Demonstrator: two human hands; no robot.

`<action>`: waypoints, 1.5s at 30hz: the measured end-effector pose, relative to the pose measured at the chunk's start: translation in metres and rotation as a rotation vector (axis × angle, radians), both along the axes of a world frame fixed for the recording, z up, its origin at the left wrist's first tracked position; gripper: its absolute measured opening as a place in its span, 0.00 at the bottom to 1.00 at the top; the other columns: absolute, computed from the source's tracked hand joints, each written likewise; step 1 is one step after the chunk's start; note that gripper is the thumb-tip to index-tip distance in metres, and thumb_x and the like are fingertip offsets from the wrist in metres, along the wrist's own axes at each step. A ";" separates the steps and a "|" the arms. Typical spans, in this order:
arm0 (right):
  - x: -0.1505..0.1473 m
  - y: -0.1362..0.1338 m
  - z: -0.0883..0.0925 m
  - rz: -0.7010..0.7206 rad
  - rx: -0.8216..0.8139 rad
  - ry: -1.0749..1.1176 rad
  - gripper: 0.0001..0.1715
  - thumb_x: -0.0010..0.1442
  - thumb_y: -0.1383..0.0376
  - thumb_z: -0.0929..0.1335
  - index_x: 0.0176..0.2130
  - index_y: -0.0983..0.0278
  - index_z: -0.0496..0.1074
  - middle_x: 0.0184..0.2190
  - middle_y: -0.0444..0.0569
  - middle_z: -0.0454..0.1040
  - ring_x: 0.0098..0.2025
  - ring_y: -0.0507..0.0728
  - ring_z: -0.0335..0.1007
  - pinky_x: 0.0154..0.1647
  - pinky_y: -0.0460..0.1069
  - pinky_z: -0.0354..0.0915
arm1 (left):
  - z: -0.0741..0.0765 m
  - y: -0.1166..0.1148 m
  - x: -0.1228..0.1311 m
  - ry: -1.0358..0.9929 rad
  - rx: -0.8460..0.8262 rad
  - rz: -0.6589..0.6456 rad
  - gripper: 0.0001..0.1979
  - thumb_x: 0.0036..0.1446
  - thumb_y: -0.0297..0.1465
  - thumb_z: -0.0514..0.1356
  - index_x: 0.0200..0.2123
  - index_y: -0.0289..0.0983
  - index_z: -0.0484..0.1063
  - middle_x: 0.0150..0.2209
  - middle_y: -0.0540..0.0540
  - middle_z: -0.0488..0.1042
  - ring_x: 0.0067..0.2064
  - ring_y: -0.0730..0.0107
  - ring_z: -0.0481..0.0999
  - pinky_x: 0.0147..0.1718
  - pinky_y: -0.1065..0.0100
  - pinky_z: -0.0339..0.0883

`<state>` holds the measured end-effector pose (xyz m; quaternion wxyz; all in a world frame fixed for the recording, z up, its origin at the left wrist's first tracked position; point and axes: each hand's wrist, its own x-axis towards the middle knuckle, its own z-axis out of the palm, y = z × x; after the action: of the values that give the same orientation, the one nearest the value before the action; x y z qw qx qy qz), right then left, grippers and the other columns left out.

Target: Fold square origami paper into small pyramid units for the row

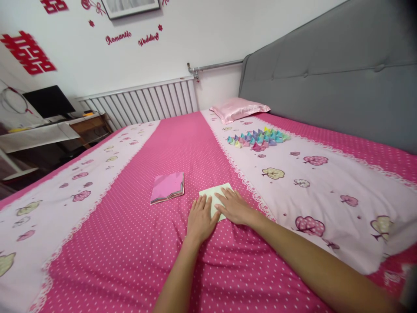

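A pale cream sheet of paper [215, 190] lies flat on the pink bedspread [137, 252]. My left hand [202, 219] rests on its left side, fingers stretched out and pointing away from me. On the right side of the sheet lies my right hand [235, 206], also flat with the fingers spread. The two thumbs almost meet over the middle of the paper. Both hands hide much of the sheet. To the left, apart from my hands, sits a stack of square paper [167, 186] with a pink sheet on top.
Several small folded paper pieces [260, 138] in pastel colours stand grouped on the bed. Behind them lies a pink pillow [239, 108] near the grey headboard [325, 74]. A radiator [143, 102] runs along the wall; a desk with a monitor [48, 102] stands at the left.
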<state>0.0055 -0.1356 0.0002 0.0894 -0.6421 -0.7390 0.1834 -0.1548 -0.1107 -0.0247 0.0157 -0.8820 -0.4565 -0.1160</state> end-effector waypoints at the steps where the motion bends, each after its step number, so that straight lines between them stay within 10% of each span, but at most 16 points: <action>1: 0.000 0.000 0.001 0.002 -0.005 0.000 0.36 0.61 0.48 0.47 0.62 0.61 0.44 0.64 0.52 0.38 0.64 0.61 0.28 0.60 0.58 0.31 | 0.000 0.000 0.000 -0.001 0.002 -0.002 0.31 0.58 0.47 0.41 0.58 0.33 0.55 0.59 0.37 0.56 0.61 0.58 0.52 0.57 0.55 0.46; 45: 0.001 -0.001 -0.003 0.005 0.015 0.000 0.33 0.61 0.50 0.49 0.61 0.60 0.46 0.64 0.52 0.39 0.64 0.61 0.29 0.60 0.58 0.31 | 0.002 0.001 -0.001 -0.007 -0.021 0.001 0.31 0.58 0.47 0.42 0.58 0.34 0.55 0.59 0.38 0.55 0.61 0.59 0.52 0.57 0.55 0.46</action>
<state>0.0065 -0.1362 -0.0026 0.0938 -0.6394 -0.7421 0.1778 -0.1559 -0.1100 -0.0224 0.0050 -0.8816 -0.4580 -0.1141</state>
